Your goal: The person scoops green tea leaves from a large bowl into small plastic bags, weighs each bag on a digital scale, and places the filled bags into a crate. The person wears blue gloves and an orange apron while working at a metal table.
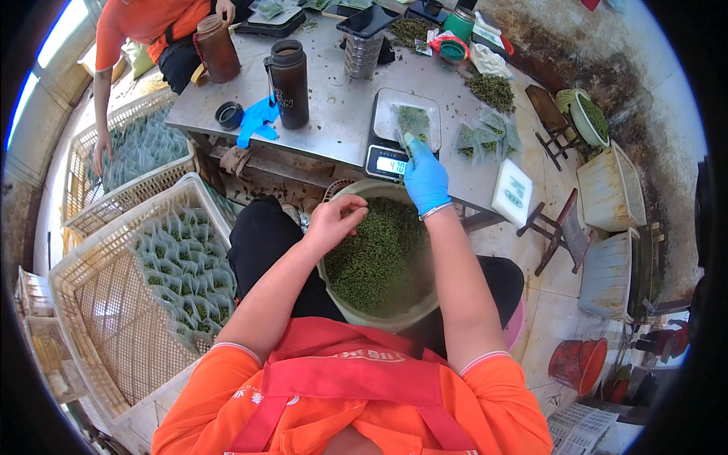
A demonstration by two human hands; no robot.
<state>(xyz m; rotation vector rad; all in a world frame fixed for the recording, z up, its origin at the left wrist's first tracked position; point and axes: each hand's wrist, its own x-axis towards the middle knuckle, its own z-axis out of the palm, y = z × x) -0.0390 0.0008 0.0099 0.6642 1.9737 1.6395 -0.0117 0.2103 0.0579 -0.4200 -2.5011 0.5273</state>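
Observation:
My left hand (334, 223), bare, hovers over the left rim of a round tub (343, 311) between my knees. Its thumb and fingers are closed together; whatever they pinch is too small to make out. Small green peppercorn-like grains (371, 265) fill the tub. My right hand (426, 180), in a blue glove, reaches to the table's near edge. Its fingers are closed on the near end of a clear plastic bag (412, 121) with green grains inside. That bag lies on the pan of a digital scale (387, 161), whose display is lit.
More filled bags (485, 136) lie right of the scale on the metal table (334, 114). A dark bottle (288, 87) and a blue glove (258, 121) are at left. White crates (95, 334) hold rows of bags. A co-worker's hand (102, 152) reaches into the farther crate. Stools (565, 231) stand right.

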